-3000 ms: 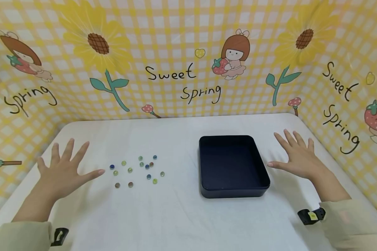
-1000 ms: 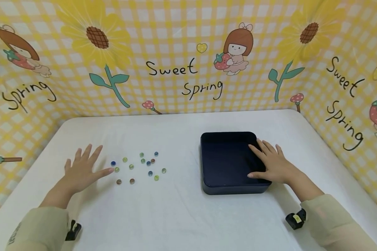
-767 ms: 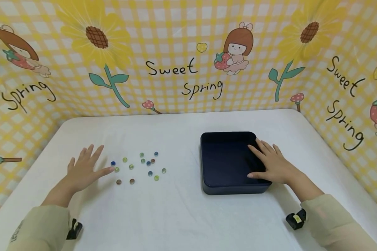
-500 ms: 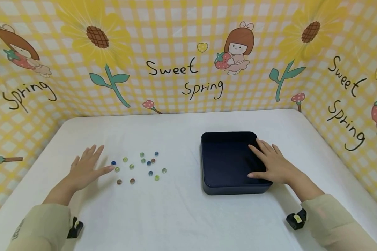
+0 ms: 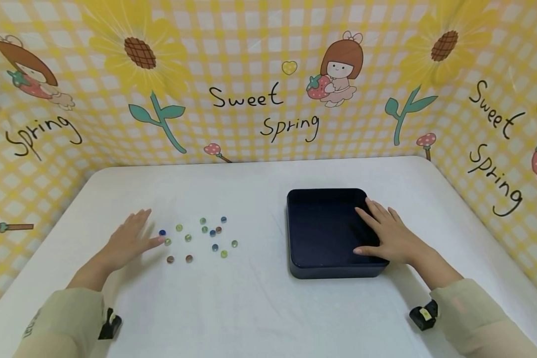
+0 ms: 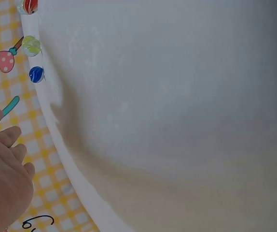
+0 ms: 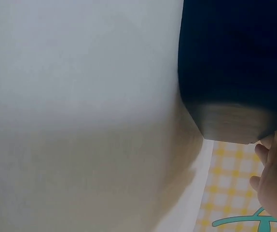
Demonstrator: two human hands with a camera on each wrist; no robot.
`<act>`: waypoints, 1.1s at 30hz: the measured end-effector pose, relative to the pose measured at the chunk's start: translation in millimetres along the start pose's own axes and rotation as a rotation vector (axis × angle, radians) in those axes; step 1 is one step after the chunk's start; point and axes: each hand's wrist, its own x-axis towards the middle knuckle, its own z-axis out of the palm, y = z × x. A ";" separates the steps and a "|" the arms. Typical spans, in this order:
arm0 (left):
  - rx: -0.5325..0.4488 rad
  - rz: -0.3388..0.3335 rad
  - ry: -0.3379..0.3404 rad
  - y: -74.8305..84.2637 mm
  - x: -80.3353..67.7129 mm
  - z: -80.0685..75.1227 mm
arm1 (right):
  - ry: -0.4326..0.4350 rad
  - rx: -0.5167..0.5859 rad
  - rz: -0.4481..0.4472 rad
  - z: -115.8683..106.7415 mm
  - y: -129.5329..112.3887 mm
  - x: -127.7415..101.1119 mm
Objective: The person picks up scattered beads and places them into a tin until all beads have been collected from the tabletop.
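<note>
We have the left hand with its grip unfolded, nothing held, thumb tip right by the small round glass marbles in blue, green and brown, scattered left on the white-covered desk. Right hand's grip is spread over the right wall of the navy, square, round-cornered box; we can't confirm contact. Yellow-white gingham cloth reads "Sweet Spring"; left sleeve print: illegible.
</note>
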 end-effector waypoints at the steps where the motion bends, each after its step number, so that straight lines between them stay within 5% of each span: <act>1: -0.015 -0.008 -0.003 -0.3 0.2 0.4 | 0.002 0.001 0.000 0.1 0.0 0.0; 12: -0.084 -0.110 -0.050 -3.2 1.7 -0.6 | 0.007 0.033 0.004 0.4 0.0 0.7; 19: -0.081 -0.096 -0.045 -6.6 3.8 0.2 | 0.017 0.048 0.010 1.4 -0.9 -0.2; 33: -0.010 -0.067 0.078 -10.9 8.6 4.1 | 0.024 0.064 0.002 3.3 0.8 -1.4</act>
